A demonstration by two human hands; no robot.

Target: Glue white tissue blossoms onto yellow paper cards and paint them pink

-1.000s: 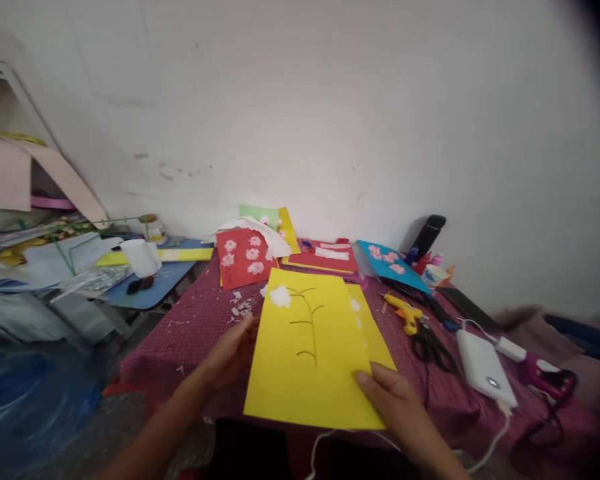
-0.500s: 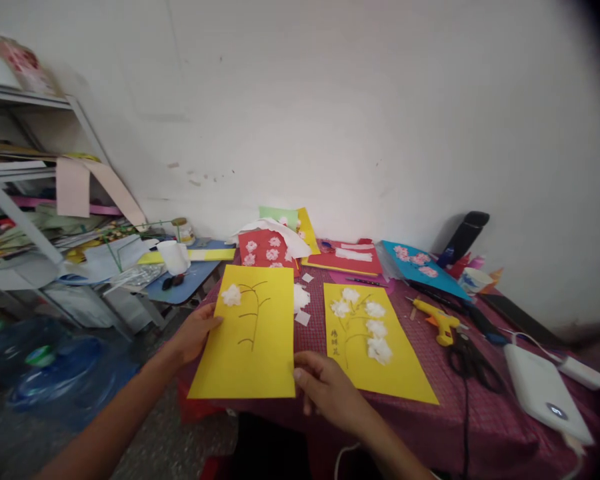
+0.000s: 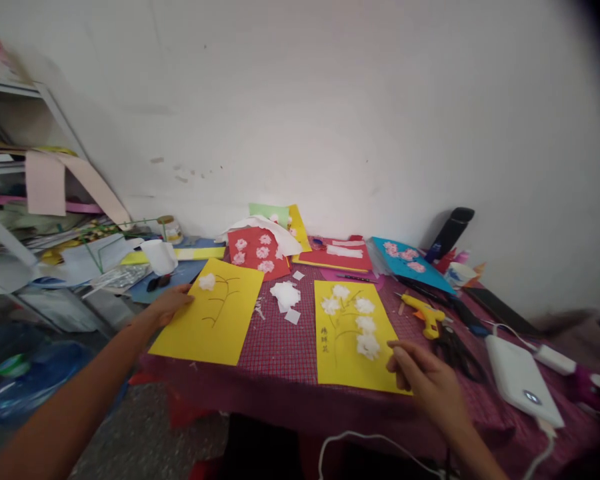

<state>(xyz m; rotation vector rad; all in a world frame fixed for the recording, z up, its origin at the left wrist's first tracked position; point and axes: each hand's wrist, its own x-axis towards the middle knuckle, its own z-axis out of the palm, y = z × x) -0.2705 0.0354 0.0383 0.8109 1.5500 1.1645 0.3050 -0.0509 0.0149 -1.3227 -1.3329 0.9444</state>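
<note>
My left hand point(image 3: 174, 303) pinches the left edge of a yellow sheet point(image 3: 230, 333) that lies tilted on the left of the table. Drawn brown branches and one white paper flower point(image 3: 207, 282) are on that sheet. My right hand point(image 3: 425, 380) is over the lower right edge of a second yellow sheet point(image 3: 347, 370), its fingers curled together; whether they grip the edge or anything else is hidden. Several white paper flowers point(image 3: 366, 325) and written characters show on this second sheet. Between the sheets lies a pile of white paper pieces point(image 3: 285, 295).
To the right lie a yellow glue gun point(image 3: 430, 319), black scissors point(image 3: 460, 353) and a white power bank point(image 3: 520, 380) with a cable. Red point(image 3: 257, 250) and blue point(image 3: 405, 263) flower sheets are at the back. A shelf point(image 3: 45, 120) and water bottles point(image 3: 40, 380) stand left.
The first yellow sheet has moved left and tilted, with my left hand still on it. My right hand has left its right edge and moved right to the second sheet.
</note>
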